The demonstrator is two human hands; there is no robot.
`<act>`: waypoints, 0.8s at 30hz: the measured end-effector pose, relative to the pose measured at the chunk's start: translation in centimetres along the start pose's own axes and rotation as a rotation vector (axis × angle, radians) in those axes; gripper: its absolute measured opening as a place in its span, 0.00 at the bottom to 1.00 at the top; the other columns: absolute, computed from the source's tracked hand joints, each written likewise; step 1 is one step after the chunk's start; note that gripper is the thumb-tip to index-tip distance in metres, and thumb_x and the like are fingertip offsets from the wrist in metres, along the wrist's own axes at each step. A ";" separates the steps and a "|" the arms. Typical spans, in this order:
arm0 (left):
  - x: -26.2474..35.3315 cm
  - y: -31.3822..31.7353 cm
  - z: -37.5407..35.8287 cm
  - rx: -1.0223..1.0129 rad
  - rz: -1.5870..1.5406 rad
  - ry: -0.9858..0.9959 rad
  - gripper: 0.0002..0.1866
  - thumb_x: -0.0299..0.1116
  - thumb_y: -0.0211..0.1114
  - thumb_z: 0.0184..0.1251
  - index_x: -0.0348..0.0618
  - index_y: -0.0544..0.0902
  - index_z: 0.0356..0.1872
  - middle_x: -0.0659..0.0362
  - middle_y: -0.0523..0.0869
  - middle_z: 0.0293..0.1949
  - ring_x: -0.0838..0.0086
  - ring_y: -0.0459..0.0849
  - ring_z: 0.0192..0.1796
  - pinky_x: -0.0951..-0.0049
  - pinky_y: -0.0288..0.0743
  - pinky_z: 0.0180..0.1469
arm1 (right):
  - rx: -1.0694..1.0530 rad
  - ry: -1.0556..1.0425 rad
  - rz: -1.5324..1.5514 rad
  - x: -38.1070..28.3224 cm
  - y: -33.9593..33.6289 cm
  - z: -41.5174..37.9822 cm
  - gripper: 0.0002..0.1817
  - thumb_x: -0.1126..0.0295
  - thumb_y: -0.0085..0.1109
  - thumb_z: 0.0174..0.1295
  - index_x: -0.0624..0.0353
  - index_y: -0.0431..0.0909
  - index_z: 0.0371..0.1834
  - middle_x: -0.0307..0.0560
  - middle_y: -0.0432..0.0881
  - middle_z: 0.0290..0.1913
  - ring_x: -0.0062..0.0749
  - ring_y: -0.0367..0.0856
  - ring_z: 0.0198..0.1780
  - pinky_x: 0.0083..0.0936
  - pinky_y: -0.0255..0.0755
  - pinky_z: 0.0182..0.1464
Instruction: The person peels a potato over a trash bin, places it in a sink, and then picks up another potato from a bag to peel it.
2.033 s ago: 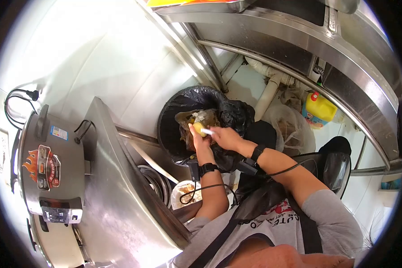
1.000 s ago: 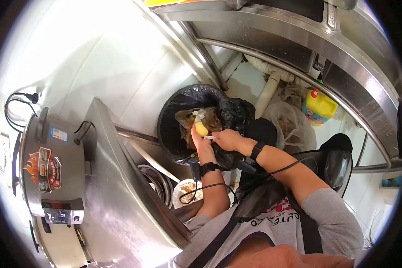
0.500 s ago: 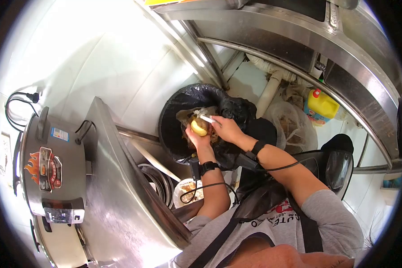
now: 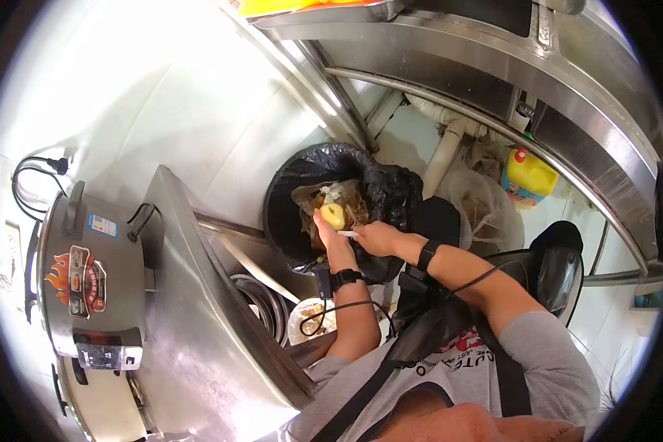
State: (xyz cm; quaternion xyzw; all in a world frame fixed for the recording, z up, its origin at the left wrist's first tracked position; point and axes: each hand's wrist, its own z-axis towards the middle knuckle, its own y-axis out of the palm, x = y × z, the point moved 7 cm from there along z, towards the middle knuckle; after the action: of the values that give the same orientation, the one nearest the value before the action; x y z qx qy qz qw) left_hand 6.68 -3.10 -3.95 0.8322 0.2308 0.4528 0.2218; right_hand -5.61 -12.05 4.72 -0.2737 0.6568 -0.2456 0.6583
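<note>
Here, potato (image 4: 334,215) (pale yellow, peeled) in left hand (image 4: 328,234).

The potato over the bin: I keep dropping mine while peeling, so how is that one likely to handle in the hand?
The potato looks mostly peeled and yellow, so its surface is probably wet and slippery. It is rounded, so it would likely roll if set down. It seems firm: the left hand grips it from below without denting it, while the right hand holds a peeler.
</note>
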 end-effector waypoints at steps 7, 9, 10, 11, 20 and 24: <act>-0.3 -0.3 1.2 -0.036 0.020 0.015 0.24 0.55 0.53 0.63 0.45 0.76 0.46 0.56 0.80 0.41 0.61 0.80 0.41 0.60 0.76 0.40 | 0.402 0.101 0.149 0.4 -4.7 0.9 0.16 0.62 0.46 0.64 0.61 0.74 0.47 0.60 0.81 0.36 0.57 0.80 0.38 0.49 0.72 0.41; 0.3 0.7 0.6 -0.008 0.186 0.164 0.22 0.52 0.55 0.63 0.44 0.76 0.46 0.56 0.81 0.41 0.62 0.81 0.41 0.60 0.76 0.40 | 0.343 0.119 0.093 0.4 -3.9 1.2 0.16 0.62 0.45 0.64 0.61 0.74 0.47 0.59 0.82 0.36 0.57 0.80 0.38 0.49 0.72 0.41; 0.2 0.7 -0.2 0.055 0.199 0.183 0.20 0.49 0.57 0.64 0.44 0.76 0.46 0.56 0.81 0.40 0.63 0.81 0.40 0.60 0.76 0.40 | 0.272 0.135 0.038 0.3 -3.3 1.2 0.17 0.62 0.44 0.65 0.61 0.74 0.48 0.59 0.82 0.36 0.57 0.80 0.38 0.49 0.73 0.41; 0.5 0.9 -0.7 0.056 0.199 0.182 0.20 0.49 0.57 0.64 0.44 0.76 0.46 0.56 0.81 0.40 0.63 0.81 0.40 0.60 0.76 0.40 | 0.271 0.136 0.038 0.3 -3.2 1.0 0.17 0.62 0.44 0.65 0.61 0.74 0.48 0.59 0.82 0.36 0.57 0.80 0.38 0.49 0.73 0.41; 0.2 0.6 -1.1 -0.022 0.022 -0.021 0.26 0.57 0.58 0.61 0.44 0.74 0.46 0.55 0.80 0.40 0.61 0.80 0.37 0.62 0.78 0.35 | 0.208 0.115 0.117 0.5 -3.2 0.8 0.14 0.61 0.45 0.63 0.58 0.76 0.42 0.58 0.81 0.36 0.58 0.79 0.40 0.49 0.71 0.44; 0.0 1.4 -1.2 -0.078 0.096 -0.065 0.23 0.52 0.58 0.62 0.45 0.75 0.49 0.56 0.81 0.44 0.61 0.80 0.43 0.61 0.76 0.39 | 0.435 0.160 0.185 0.6 -4.8 1.0 0.16 0.62 0.48 0.63 0.57 0.75 0.48 0.59 0.81 0.36 0.57 0.79 0.39 0.47 0.72 0.42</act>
State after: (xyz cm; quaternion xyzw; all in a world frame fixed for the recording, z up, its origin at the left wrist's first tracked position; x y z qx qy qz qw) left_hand 5.90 -4.01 -2.61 0.8473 0.1656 0.4442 0.2394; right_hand -4.41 -15.90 7.59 -0.0440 0.6607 -0.3409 0.6673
